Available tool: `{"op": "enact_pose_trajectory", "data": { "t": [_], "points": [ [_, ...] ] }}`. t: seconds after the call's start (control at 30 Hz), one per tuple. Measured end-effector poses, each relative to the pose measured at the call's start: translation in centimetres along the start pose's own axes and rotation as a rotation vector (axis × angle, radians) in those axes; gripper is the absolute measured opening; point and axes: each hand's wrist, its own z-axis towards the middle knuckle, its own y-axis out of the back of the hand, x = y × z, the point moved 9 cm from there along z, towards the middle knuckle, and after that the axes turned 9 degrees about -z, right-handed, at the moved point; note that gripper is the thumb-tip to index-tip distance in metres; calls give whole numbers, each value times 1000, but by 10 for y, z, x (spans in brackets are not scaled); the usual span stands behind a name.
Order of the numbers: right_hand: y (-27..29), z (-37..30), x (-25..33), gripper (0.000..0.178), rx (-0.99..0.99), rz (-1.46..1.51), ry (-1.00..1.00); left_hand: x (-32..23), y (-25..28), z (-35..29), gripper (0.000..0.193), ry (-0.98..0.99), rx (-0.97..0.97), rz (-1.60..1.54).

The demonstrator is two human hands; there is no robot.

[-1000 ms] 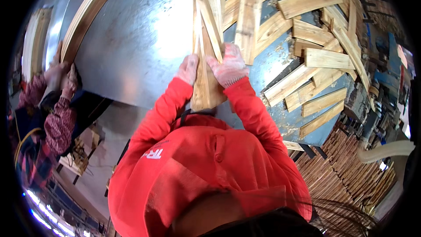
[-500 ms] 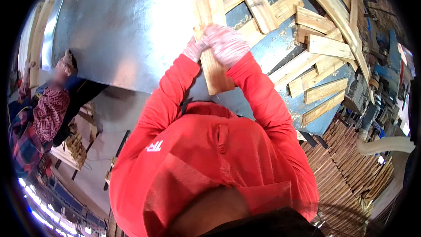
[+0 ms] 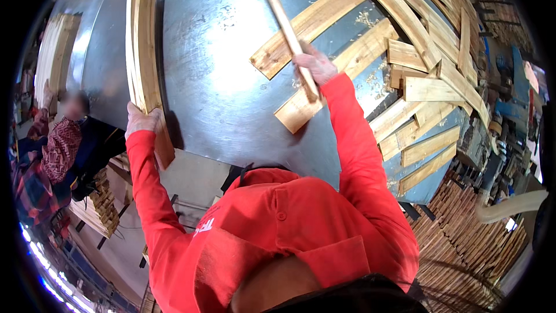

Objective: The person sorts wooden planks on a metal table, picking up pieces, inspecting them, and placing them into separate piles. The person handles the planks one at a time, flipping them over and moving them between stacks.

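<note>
My gloved left hand (image 3: 143, 120) is closed round the near part of several long wooden boards (image 3: 148, 52) pressed side by side. They stand over the left part of the metal table, and one near end juts past its front edge. My gloved right hand (image 3: 315, 65) grips another wooden board (image 3: 281, 14) close to its near end, with its narrow edge turned up. Beneath and beside that board lie two flat wooden planks, a nearer plank (image 3: 298, 109) and a farther plank (image 3: 315, 22).
The metal table (image 3: 202, 98) carries loose planks (image 3: 434, 88) and wood shavings on its right side. A co-worker (image 3: 43, 168) is at the left, near a row of upright boards (image 3: 58, 52). Stacked wood strips (image 3: 457, 232) lie at the lower right, by a pale hose (image 3: 512, 202).
My hands were together on boards at the table's middle. They are now apart: the left has moved left with several boards, while the right holds one board turned on edge.
</note>
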Motion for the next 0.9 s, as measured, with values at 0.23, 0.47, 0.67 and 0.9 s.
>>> {"op": "enact_pose_trajectory", "data": {
  "t": [0.23, 0.47, 0.67, 0.9],
  "points": [
    [-106, -51, 17, 89, 654, 1211, -27, -14, -1, 1, 82, 15, -113, 77],
    [-86, -39, 29, 78, 307, -469, -46, -80, -150, -17, 39, -784, 507, -909],
    [108, -37, 95, 114, -666, -1438, -216, -178, -233, -94, 51, -234, 794, -1010],
    [64, -41, 13, 93, -291, -645, -72, -219, -227, -176, 48, -205, 764, -987]
  ]
}}
